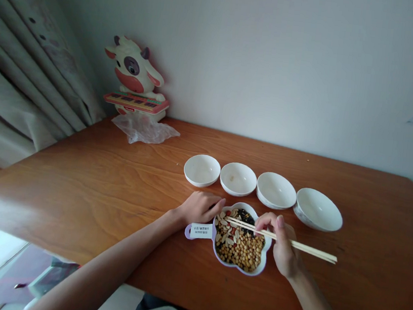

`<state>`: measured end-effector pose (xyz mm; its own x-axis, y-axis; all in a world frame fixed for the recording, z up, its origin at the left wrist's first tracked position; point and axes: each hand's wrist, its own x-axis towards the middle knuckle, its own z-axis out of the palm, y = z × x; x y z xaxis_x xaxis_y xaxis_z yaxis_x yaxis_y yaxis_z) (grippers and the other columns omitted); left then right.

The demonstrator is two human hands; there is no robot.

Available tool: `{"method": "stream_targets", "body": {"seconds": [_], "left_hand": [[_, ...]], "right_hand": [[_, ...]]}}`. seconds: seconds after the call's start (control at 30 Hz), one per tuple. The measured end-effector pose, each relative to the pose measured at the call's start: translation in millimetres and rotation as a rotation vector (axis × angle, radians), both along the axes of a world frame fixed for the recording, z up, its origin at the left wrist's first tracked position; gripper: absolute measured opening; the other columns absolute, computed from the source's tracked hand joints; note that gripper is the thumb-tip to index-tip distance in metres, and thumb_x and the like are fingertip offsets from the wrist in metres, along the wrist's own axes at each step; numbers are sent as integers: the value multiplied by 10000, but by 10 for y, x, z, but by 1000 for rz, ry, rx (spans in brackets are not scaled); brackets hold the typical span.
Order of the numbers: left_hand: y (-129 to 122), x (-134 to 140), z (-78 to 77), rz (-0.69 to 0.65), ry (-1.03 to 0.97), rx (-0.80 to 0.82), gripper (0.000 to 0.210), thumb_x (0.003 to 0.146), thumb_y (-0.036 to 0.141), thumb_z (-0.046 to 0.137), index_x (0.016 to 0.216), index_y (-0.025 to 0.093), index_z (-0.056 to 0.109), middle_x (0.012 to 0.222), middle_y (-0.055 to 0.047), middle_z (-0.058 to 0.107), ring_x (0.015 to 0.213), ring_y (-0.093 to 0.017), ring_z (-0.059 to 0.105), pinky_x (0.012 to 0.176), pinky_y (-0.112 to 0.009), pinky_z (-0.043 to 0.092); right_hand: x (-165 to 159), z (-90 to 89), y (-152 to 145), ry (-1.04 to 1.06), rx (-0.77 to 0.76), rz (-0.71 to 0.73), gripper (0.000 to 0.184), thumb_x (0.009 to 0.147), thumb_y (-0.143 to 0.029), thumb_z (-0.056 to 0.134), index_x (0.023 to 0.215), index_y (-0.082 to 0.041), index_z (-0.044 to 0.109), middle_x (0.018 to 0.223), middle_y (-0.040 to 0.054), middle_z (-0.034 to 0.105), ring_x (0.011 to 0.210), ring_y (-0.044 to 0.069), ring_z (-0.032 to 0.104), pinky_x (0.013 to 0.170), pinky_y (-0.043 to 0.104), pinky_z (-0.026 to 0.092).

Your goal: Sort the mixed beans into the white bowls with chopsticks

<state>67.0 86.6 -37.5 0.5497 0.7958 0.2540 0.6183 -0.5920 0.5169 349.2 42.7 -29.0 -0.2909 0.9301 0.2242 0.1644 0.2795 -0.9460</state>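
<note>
1. The purple-rimmed dish (265, 255) sits near, loaded with mixed peanuts (224, 232), yellow beans (250, 249) and dark seeds (246, 217); most picking, I'd judge, is left.
2. The right hand (284, 243) pinches chopsticks (315, 251), tips among the peanuts; whether they nip one, I can't tell.
3. The left hand (200, 206) rests at the dish's far-left rim, grip unclear.
4. Farther off, of four white bowls (276, 190), the second from left shows a brownish spot (232, 178), perhaps one piece done.

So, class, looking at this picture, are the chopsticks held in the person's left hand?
No: the chopsticks are in the right hand, while the left hand is beside the dish.
</note>
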Motion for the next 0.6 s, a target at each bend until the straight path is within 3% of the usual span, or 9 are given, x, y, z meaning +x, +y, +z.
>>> {"method": "stream_targets", "body": {"seconds": [0.23, 0.5, 0.6], "left_hand": [[-36, -29, 46, -14, -8, -68, 504, 1122, 416, 314, 791, 161, 594, 765, -31, 667, 654, -123, 530, 649, -273, 364], [-63, -29, 108, -35, -40, -115, 488, 1120, 404, 313, 825, 157, 614, 782, -41, 663, 681, -134, 555, 668, -265, 408], [-62, -21, 96, -26, -46, -116, 506, 1119, 418, 316, 804, 155, 613, 754, -38, 653, 658, -128, 538, 654, -260, 411]], "right_hand": [[57, 7, 34, 15, 6, -34, 635, 1079, -548, 207, 790, -222, 668, 795, 67, 665, 803, 233, 615, 768, 385, 454], [7, 201, -37, -97, 43, 33, 540, 1087, -510, 307, 822, -220, 678, 799, 37, 668, 745, 189, 586, 705, 345, 419], [16, 205, -19, -33, 10, 26, 623, 1087, -543, 226, 802, -217, 675, 793, 46, 671, 766, 199, 605, 737, 354, 440]]}}
